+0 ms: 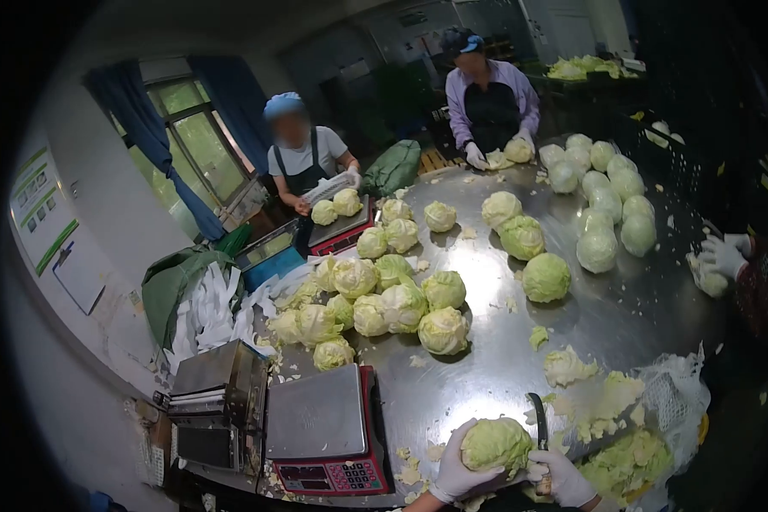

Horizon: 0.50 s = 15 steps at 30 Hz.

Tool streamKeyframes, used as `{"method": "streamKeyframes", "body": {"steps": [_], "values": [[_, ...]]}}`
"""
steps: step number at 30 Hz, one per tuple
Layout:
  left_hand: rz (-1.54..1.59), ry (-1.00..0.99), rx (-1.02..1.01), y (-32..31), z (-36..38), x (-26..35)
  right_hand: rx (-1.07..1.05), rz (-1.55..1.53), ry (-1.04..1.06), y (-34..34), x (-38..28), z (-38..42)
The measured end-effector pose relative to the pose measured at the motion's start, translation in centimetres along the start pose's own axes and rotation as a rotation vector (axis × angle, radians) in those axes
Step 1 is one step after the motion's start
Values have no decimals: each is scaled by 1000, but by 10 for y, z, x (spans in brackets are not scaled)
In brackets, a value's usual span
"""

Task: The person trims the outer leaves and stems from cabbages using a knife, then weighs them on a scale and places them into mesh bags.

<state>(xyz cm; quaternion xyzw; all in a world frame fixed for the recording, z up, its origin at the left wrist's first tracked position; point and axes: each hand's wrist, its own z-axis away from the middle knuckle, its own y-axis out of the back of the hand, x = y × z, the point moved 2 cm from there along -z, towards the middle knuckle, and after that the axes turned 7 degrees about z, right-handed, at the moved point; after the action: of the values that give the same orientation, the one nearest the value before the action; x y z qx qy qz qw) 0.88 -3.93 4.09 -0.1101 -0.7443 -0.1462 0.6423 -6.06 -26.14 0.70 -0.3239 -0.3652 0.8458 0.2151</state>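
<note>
At the front edge of the steel table, my left hand [459,468], in a white glove, is closed around the left side of a green cabbage [497,445]. My right hand [565,478], also gloved, grips a knife [538,420] whose dark, curved blade points upward just right of the cabbage. Part of the handle is hidden by my fingers. Trimmed cabbage leaves [606,408] lie to the right of the knife, and a heap of green leaves [627,465] sits near my right wrist.
A red scale [320,427] stands left of my hands. Several cabbages [384,299] cluster beyond it; wrapped ones [606,200] are at the far right. White netting [674,401] hangs at the right edge. Two co-workers stand across the table; another's gloved hands [724,256] are at right.
</note>
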Motion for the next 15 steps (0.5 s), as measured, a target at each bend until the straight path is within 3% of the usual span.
{"method": "streamKeyframes", "body": {"steps": [2, 3, 5, 6, 8, 9, 11, 13, 15], "values": [[117, -23, 27, 16, -8, -1, 254, -88, 137, -42, -4, 48], [129, 56, 90, 29, -17, 7, 271, -61, 169, -46, -14, 42], [33, -37, 268, 65, -36, 46, 225, 99, 337, -49, -31, 34], [-84, -169, 362, 99, -45, 36, 218, 114, 339, -42, -31, 29], [176, -142, 519, 142, -64, 79, 361, 318, 426, -1, -19, 6], [181, -210, 635, 181, -75, 66, 347, 735, 417, 67, -7, -28], [150, -323, 820, 259, -97, 56, 384, 696, 412, 36, 1, -11], [-64, -363, 966, 330, -114, 47, 446, 629, 407, 19, 18, -8], [-630, -293, 1123, 401, -119, 27, 443, 769, 554, 23, 43, -16]]}}
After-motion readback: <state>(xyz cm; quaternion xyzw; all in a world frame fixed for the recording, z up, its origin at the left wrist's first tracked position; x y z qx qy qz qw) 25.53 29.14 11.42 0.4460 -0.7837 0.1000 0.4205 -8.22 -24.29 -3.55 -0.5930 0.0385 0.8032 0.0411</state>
